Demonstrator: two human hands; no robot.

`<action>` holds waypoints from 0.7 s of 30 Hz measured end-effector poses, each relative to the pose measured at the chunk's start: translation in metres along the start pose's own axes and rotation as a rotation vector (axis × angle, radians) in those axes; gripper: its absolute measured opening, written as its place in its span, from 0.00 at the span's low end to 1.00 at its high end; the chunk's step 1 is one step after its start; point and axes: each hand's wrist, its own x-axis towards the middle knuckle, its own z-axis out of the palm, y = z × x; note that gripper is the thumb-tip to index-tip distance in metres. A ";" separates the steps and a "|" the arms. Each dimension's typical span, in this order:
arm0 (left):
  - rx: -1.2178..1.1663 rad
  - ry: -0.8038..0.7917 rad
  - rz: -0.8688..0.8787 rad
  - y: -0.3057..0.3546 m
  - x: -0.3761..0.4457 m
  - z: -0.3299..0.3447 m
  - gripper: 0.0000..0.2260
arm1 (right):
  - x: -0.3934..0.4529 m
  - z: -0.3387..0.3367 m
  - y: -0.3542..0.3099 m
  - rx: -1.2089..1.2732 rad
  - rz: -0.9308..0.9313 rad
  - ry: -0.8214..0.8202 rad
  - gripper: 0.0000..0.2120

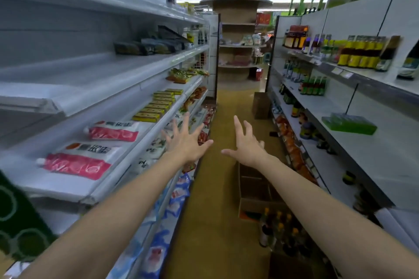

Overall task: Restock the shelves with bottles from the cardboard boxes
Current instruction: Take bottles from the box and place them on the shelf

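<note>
Both arms reach straight forward, bare. Left hand (pixel 184 142) and right hand (pixel 246 144) are side by side, apart, fingers spread, holding nothing.

The shelves (pixel 145 88) on both sides look like painted metal, smooth and pale with a dull sheen. The pouches (pixel 77 163) lying on the left are glossy plastic film, pink and white. The yellow cartons (pixel 156 106) beyond them seem to be printed card, matt. On the floor the box (pixel 256 190) is plain brown cardboard, rough and dull, its flaps open. The bottles (pixel 276 231) just beside it are dark and shiny, perhaps glass, though blur hides the finish. The floor (pixel 217 222) is a smooth ochre surface with slight gloss.
</note>
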 end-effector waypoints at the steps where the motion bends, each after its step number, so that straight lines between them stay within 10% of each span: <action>1: -0.007 -0.011 0.003 -0.003 0.021 0.001 0.32 | 0.020 -0.001 -0.001 0.007 0.007 0.008 0.49; 21: -0.033 -0.030 0.039 0.051 0.402 0.048 0.34 | 0.405 0.003 0.094 0.061 0.073 -0.033 0.47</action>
